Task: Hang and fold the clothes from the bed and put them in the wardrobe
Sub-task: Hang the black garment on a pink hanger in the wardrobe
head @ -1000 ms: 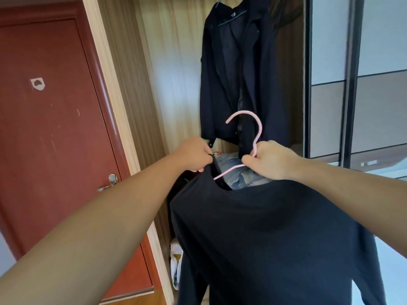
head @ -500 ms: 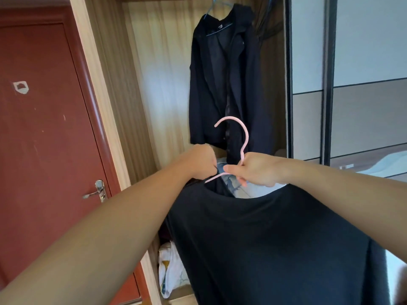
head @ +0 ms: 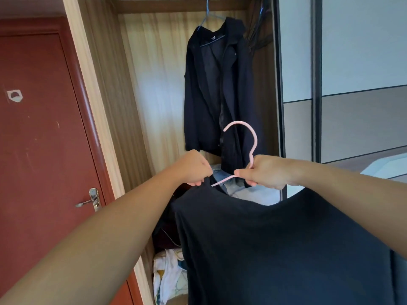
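A black shirt (head: 275, 249) hangs on a pink hanger (head: 251, 137), held up in front of the open wardrobe (head: 154, 84). My right hand (head: 264, 172) grips the hanger's neck just below the hook. My left hand (head: 193, 168) pinches the shirt's collar at its left side, next to the hanger's arm. The hook points up and left, well below the wardrobe's top. A dark jacket (head: 218, 95) hangs inside on a blue hanger (head: 208, 18).
A red door (head: 39, 139) with a metal handle (head: 90, 200) stands to the left. Grey sliding wardrobe panels (head: 352, 84) fill the right. Folded jeans (head: 222, 175) lie on a shelf behind my hands, and white printed cloth (head: 167, 276) lies at the wardrobe's bottom.
The view has tilted up, so the wardrobe's top and the blue hanger's hook now show. Both hands keep their hold on the hanger and shirt.
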Available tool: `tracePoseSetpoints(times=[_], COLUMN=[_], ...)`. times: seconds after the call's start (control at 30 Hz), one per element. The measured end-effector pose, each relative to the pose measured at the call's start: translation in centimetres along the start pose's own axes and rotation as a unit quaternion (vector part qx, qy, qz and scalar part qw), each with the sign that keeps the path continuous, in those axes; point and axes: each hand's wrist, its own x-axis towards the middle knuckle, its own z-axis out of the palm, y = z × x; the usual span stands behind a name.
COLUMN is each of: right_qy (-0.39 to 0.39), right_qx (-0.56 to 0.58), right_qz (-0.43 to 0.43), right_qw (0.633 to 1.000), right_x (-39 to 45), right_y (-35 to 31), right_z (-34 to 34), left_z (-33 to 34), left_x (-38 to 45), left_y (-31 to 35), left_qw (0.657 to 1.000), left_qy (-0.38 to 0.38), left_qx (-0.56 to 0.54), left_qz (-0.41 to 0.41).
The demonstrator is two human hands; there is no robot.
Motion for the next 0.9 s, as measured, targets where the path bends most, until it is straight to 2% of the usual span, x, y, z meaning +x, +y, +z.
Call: tracePoseSetpoints(times=[0.13,0.3,0.37,0.47,0.6,0.77,0.9], right_qy=[-0.012,-0.009,0.009,0.055,0.035,0.118,0.076], right_qx=[0.084,0.186,0.204,0.113,-0.085,-0.112,-0.145], right_qz=[0.002,0.004,-0.023,-0.043,-0.030,-0.079,-0.055], right_qw=[0.996,0.982,0.979,0.991,0.995,0.984,0.985], right_x=[0.3,0.8,0.8,0.2,-1.0,-1.4,-1.1], right_y=[-0.7,0.6,0.9,3.0,8.0,10.6,10.4], right_z=[-0.2,-0.7,-1.0,-2.4,-4.0,-4.6,-5.9], left_z=[0.7,1.2,1.9,2.1,0.9,-0.8,-0.7], left_x=[-0.5,-0.9,-0.8,-0.4,0.3,0.9,1.6], left_y=[1.8,2.6,2.8,2.2,0.6,-0.4,-0.1], left_qw=[0.996,0.982,0.979,0.981,0.986,0.980,0.978], left_qy=[-0.026,-0.074,-0.048,0.008,0.066,0.118,0.123], left_qx=[-0.035,-0.098,-0.120,-0.109,-0.082,-0.134,-0.147], left_qz=[0.083,0.143,0.159,0.162,0.126,0.087,0.082])
